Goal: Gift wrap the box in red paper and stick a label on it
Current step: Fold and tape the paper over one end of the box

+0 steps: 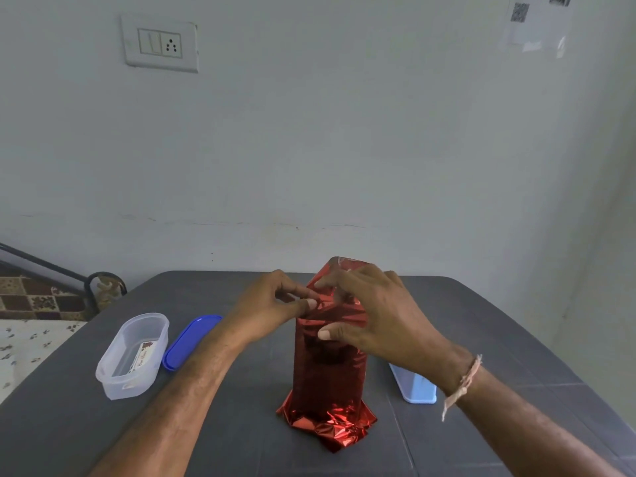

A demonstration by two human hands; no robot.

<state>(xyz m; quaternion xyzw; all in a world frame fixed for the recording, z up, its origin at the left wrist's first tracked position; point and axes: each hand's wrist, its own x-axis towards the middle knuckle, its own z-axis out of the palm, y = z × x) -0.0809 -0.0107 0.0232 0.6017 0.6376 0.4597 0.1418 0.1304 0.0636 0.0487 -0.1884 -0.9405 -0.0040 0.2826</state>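
Starting at the fingertips, a fold of the red paper [327, 373] is pinched between the thumb and the bent fingers [311, 304] of the left hand [272, 304], at the top left edge of the parcel. The top flap is held down under the curved fingers of the right hand [378, 311], while its thumb is pressed flat against the front face just below. Whether the flap is gripped or only pushed cannot be told.

The box itself is hidden: it is stood on end near the middle of the dark table [481, 321], sheathed all round in the shiny paper.

The task is judged to be roughly midway. The sides are covered and the upper end is being folded shut. The lower end is left flared and crumpled against the table, so it has probably not been folded flat. No tape is seen, and no label is seen on the paper.

To the left, well apart from the parcel, a clear tub [132, 356] is set beside a blue lid [191, 340]; a printed slip [142, 356] lies in the tub, possibly the label. A pale blue container [414, 385] is partly hidden behind the right wrist.
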